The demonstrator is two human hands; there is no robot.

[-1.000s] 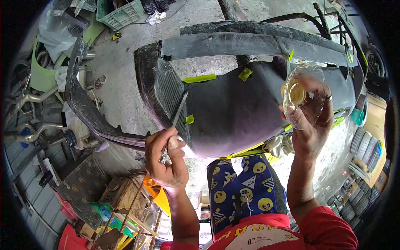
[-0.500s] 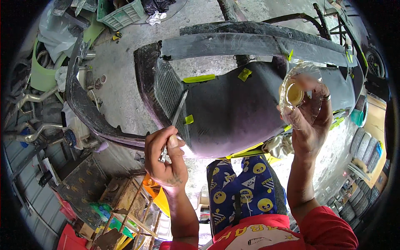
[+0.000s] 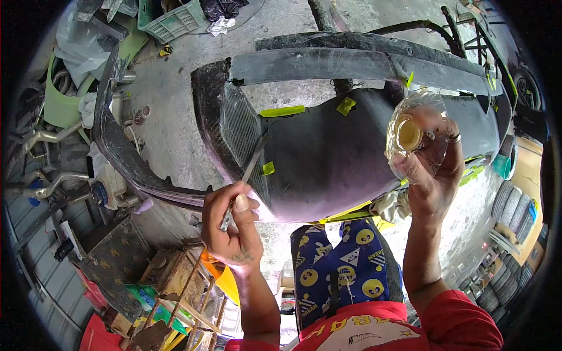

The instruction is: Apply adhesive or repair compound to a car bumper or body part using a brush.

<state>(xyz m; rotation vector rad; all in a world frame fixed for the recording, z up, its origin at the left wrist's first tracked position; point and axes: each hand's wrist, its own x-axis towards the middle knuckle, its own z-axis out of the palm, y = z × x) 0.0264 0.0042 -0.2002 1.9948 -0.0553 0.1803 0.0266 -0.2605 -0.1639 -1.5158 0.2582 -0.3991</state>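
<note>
Holding, left hand (image 3: 231, 225): pinches a thin metal blade (image 3: 253, 164), tip on the grille (image 3: 240, 131) of the dark bumper (image 3: 328, 158).
Bumper: carries yellow tape pieces (image 3: 282, 111).
Right hand (image 3: 433, 169): fingers wrapped around a clear jar (image 3: 410, 131), raised over the bumper's right part.

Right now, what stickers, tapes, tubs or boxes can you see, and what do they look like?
Clear plastic container: held up in the right hand, round, see-through, yellowish inside.
Tape strips: stuck on the dark bumper, short, yellow-green.
Crate: on the floor at the top, slatted, pale green.
Thin tool: in the left hand, grey, against the bumper.
No screens or signs show.
</note>
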